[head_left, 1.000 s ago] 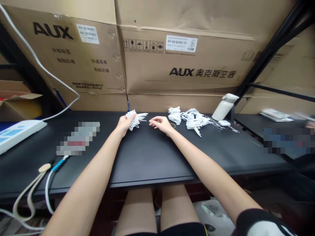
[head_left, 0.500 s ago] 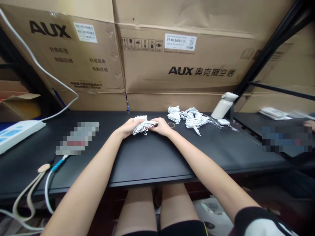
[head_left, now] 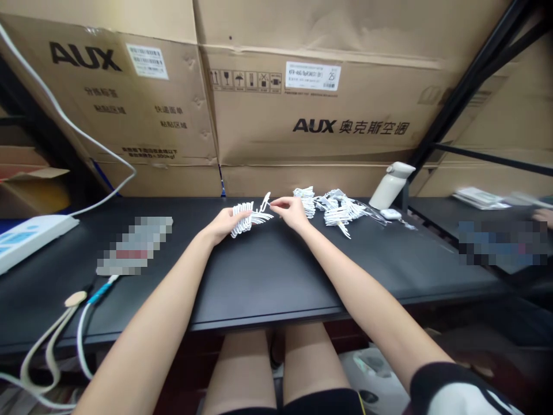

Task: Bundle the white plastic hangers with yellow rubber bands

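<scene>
My left hand (head_left: 223, 225) is closed round a bundle of thin white looped pieces (head_left: 242, 220), whose loose ends fan out to the right. Just right of it, my right hand (head_left: 291, 212) pinches a single white piece (head_left: 265, 202) between thumb and fingertips, held slightly above the bundle's ends. Behind my right hand lies a white bundle (head_left: 307, 202) on the black table (head_left: 268, 276). Farther right is a heap of similar white bundles (head_left: 341, 208).
A white bottle (head_left: 391, 185) and a small white case (head_left: 390, 214) stand at the back right. On the left are a power strip (head_left: 37, 239), a blurred-out flat object (head_left: 135, 246) and cables. Large cardboard boxes (head_left: 337, 144) line the back. Another person's hand (head_left: 542, 217) shows far right.
My right hand has moved slightly right and up, away from the bundle, and a single white piece now stands apart at its fingertips. My left hand still holds the bundle.
</scene>
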A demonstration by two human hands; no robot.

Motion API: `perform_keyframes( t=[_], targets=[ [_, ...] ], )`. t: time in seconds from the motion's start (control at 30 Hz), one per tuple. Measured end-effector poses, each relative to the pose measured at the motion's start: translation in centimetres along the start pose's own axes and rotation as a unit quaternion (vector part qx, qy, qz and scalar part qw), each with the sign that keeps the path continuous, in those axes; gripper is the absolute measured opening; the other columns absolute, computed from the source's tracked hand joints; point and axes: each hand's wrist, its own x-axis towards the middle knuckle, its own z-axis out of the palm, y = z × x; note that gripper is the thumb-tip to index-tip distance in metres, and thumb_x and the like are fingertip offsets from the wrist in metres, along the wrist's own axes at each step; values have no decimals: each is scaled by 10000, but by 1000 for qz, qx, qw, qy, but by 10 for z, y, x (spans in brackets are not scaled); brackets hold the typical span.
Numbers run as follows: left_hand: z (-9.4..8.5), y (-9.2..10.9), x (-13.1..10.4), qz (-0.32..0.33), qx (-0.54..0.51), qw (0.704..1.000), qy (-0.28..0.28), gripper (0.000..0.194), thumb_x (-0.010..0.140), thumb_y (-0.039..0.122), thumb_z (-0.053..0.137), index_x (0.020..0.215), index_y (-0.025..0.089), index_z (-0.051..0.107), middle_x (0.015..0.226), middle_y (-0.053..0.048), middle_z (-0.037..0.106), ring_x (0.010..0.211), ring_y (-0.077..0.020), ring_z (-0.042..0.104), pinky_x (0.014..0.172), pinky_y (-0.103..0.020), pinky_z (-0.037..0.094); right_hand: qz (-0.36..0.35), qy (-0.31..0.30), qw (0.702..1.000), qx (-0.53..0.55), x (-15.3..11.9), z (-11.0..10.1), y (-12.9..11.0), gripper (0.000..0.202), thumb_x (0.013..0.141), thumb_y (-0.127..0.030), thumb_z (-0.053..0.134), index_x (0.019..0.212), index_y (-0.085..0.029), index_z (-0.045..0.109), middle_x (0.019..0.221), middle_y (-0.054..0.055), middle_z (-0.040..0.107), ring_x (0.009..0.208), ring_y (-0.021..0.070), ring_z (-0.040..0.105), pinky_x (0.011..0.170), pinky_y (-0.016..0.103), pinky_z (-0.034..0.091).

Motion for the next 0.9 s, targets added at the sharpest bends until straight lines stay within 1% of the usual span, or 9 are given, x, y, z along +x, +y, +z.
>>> perform_keyframes(
  t=[0.1,0.2,0.3,0.43,0.57,0.67,0.73,0.8,0.9],
  targets=[
    [0,0,0,7,16,1000,-8,391,655,429,766,871,105,728,872,-118,745,768,-207,688,703,-273,523,-6,-37,999,-1,-3,3,-4,163,714,-273,673,781,-144,745,783,73,726,694,195,648,680,328,517],
    [0,0,0,8,24,1000,-18,389,659,442,759,863,111,734,874,-116,746,773,-209,687,705,-275,523,-29,-32,999,-33,-3,2,-5,109,711,-224,672,747,-156,749,765,65,729,699,196,651,706,328,508],
    [-1,-1,1,8,20,1000,-15,387,656,451,759,845,114,738,863,-113,746,772,-210,684,704,-274,520,-54,-22,996,-70,-2,0,-4,93,713,-184,662,722,-168,754,762,63,733,706,199,649,722,331,498],
    [-2,-2,1,9,28,999,-22,416,650,472,757,849,107,739,873,-123,744,775,-214,680,706,-279,514,-54,-68,994,-67,-2,1,-4,105,703,-171,660,730,-163,761,763,64,735,697,196,650,690,313,490],
    [-1,0,-1,1,38,999,-26,414,655,475,752,855,113,737,885,-126,742,788,-217,676,701,-277,505,-26,-125,991,-35,-2,-3,-7,123,684,-191,655,733,-161,764,700,42,717,587,148,600,596,275,466],
    [1,2,-3,-10,51,998,-21,393,645,468,756,826,120,732,857,-109,740,744,-210,667,643,-266,492,-1,-182,983,4,-2,-10,-10,162,668,-238,670,757,-142,766,655,34,693,507,109,527,508,247,423],
    [2,3,-3,-15,60,998,-18,374,635,462,762,794,126,728,816,-90,736,700,-197,655,597,-254,474,30,-216,975,35,-2,-13,-11,189,651,-257,688,773,-136,767,652,31,686,492,95,502,486,238,406],
    [2,3,-4,-17,62,998,-20,366,631,461,766,770,125,723,781,-78,729,669,-184,642,572,-247,460,72,-232,967,70,-2,-14,-9,200,631,-250,704,783,-135,765,653,26,681,497,86,499,492,231,404],
    [1,2,-3,-10,52,998,-25,373,635,459,766,788,122,724,798,-79,731,680,-177,642,591,-247,464,130,-221,957,133,-3,-11,-4,194,594,-214,724,767,-134,757,601,9,651,496,70,482,491,215,381]
  ],
)
